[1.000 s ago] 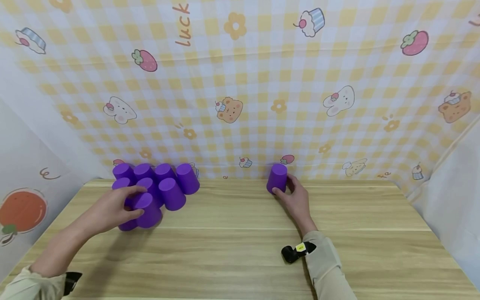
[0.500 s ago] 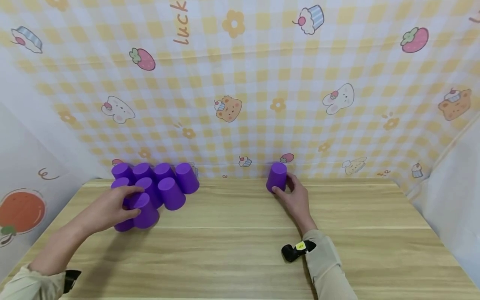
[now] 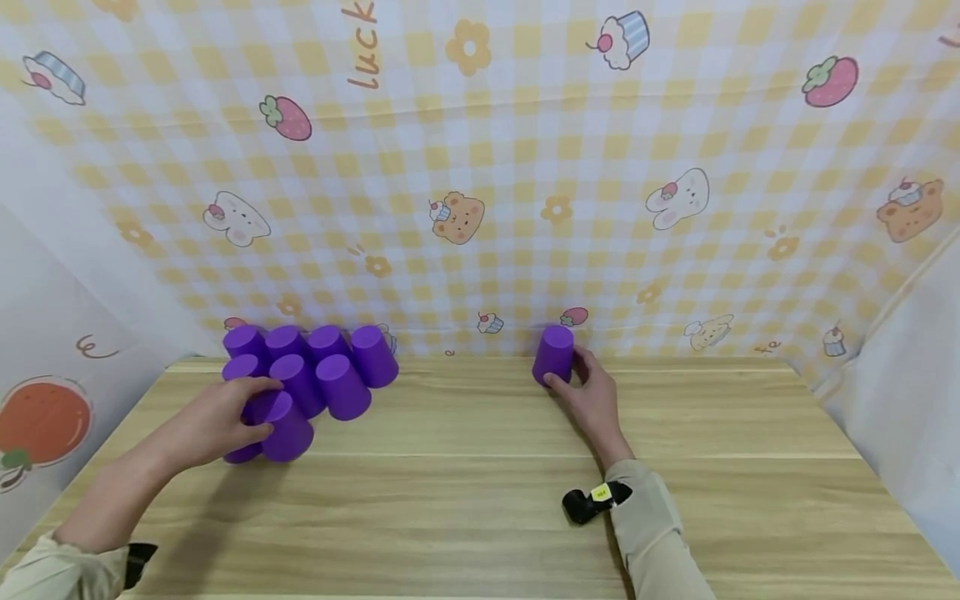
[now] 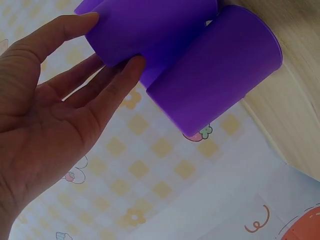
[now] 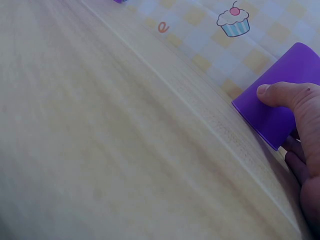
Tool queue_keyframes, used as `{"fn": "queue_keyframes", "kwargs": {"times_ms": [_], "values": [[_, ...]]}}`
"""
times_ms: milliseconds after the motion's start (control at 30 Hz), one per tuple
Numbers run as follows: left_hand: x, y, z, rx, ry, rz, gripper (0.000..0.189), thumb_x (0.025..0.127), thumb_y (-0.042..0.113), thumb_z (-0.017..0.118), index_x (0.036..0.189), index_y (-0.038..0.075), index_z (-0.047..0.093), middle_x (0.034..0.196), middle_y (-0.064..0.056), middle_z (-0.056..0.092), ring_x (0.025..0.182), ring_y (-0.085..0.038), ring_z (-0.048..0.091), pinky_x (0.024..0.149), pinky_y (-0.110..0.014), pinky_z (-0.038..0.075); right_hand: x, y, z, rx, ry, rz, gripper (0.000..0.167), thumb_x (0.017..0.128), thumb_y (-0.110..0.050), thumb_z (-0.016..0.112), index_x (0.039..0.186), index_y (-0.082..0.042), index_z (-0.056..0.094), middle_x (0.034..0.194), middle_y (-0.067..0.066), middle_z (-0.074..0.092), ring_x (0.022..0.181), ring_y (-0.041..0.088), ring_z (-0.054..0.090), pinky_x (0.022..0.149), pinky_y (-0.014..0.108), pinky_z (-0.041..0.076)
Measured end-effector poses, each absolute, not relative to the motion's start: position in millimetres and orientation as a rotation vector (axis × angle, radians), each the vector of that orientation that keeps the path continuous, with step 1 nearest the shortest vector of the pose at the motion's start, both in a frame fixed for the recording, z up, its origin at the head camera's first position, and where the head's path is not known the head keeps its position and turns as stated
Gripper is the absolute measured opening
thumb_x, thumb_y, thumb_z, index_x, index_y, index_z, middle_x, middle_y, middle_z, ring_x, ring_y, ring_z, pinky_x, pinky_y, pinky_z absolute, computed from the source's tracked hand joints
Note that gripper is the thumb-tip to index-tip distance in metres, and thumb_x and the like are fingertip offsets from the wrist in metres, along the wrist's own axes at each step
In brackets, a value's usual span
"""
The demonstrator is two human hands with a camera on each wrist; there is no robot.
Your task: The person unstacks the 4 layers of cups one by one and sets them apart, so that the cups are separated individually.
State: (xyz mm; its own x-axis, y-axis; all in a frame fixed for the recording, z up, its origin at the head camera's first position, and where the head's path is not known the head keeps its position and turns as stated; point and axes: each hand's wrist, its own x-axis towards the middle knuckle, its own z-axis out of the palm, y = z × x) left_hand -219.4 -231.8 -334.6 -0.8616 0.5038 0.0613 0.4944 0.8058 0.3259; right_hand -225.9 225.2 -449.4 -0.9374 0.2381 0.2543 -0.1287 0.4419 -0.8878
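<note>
Several purple cups stand upside down in a tight group at the table's left rear. My left hand [image 3: 213, 421] pinches the front purple cup [image 3: 288, 433] between thumb and fingers; in the left wrist view this gripped cup [image 4: 155, 30] is beside another purple cup [image 4: 225, 65]. That neighbour, partly hidden behind my hand in the head view, stands just to its left. Away to the right, my right hand [image 3: 596, 400] holds a lone upside-down purple cup [image 3: 553, 357] near the back edge. Its thumb presses the cup's side [image 5: 272, 115] in the right wrist view.
The wooden table [image 3: 465, 500] ends at a yellow-checked cloth backdrop [image 3: 510, 150]. White cloth [image 3: 915, 367] flanks it on the right, and a printed side sheet [image 3: 45, 317] on the left. More purple cups [image 3: 375, 357] form the rows behind my left hand.
My left hand has shifted slightly left with its front cup, and the neighbouring front cup has slid left too. The right hand and its cup stay in place.
</note>
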Motion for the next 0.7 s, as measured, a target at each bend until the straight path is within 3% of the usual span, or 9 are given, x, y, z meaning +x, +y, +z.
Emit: {"fn": "queue_keyframes", "kwargs": {"times_ms": [433, 700], "values": [[-220.1, -236.7, -336.3, 0.821, 2.995, 0.46, 0.047, 0.068, 0.005, 0.077, 0.106, -0.015, 0.058, 0.091, -0.019, 0.064, 0.081, -0.032, 0.061, 0.069, -0.044, 0.05, -225.4, 225.4, -449.5, -0.084, -2.352, 1.5, 0.064, 0.081, -0.02, 0.074, 0.134, -0.001, 0.044, 0.133, 0.021, 0.047, 0.122, 0.032, 0.045, 0.102, 0.037, 0.037], [-218.6, -239.3, -338.3, 0.778, 3.004, 0.455, 0.049, 0.069, 0.005, 0.077, 0.108, -0.015, 0.056, 0.093, -0.023, 0.063, 0.084, -0.037, 0.061, 0.071, -0.048, 0.05, -226.0, 225.1, -449.9, -0.091, -2.358, 1.496, 0.064, 0.08, -0.02, 0.074, 0.134, -0.001, 0.044, 0.134, 0.021, 0.047, 0.122, 0.032, 0.045, 0.102, 0.037, 0.037]]}}
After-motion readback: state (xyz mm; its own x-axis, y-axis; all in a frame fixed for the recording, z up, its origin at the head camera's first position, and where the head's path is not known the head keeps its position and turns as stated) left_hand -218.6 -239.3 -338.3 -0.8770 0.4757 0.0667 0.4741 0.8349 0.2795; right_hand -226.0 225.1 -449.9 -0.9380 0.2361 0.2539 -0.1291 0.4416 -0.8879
